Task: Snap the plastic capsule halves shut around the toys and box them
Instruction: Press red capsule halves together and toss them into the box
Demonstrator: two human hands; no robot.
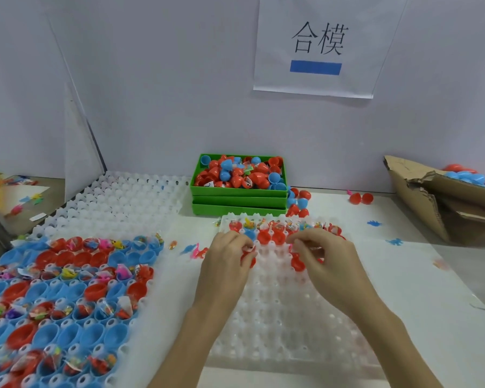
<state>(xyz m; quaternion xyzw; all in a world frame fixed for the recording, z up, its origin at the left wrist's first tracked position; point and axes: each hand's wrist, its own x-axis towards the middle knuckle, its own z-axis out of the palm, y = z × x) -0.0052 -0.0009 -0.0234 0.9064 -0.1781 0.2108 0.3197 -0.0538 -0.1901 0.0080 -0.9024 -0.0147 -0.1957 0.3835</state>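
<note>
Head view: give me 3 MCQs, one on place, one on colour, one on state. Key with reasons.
1. Where does the green box sit?
A. against the back wall, beyond the hands
B. on the cardboard box
C. under the left tray

2. What colours are the capsule halves in the green box?
A. yellow and green
B. red and blue
C. white only

3. What is the left hand doing?
A. resting flat and empty
B. gripping a red capsule
C. out of view

Key: 1 A, it stands at the wall behind the white tray. 2 B, only red and blue shells show. 3 B, its fingers curl round a red piece; the right hand does likewise.
</note>
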